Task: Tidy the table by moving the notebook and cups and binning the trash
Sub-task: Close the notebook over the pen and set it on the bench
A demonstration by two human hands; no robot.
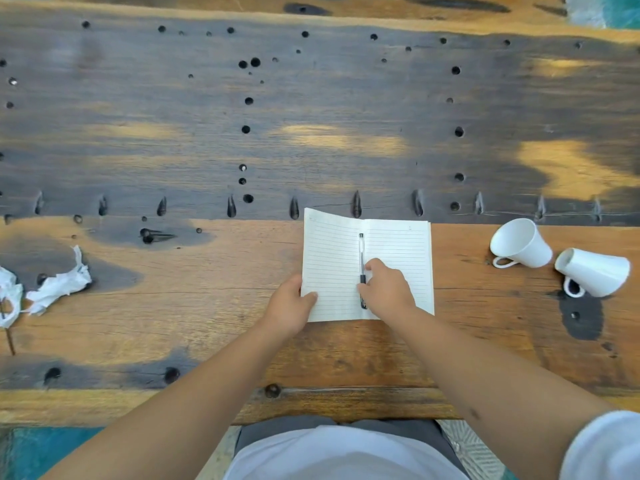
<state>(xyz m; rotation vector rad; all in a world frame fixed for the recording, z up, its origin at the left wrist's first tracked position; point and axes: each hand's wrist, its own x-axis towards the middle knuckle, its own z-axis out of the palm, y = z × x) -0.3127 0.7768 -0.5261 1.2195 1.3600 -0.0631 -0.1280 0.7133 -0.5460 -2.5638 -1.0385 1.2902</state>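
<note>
Trash (57, 285) sat way left of the left grip (289, 308), which pinched the notebook (332, 265) edge on the surface (173, 306). Right grip (386, 289) pinched the pen (362, 261); cups (521, 244) lay tipped further right. Looked like notebook step, so lifting the pen off probably came next.

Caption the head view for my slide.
Both hands on open notebook with pen; two tipped cups right, crumpled paper left.

Crumpled tissue (8, 301) cropped at left edge.
</note>
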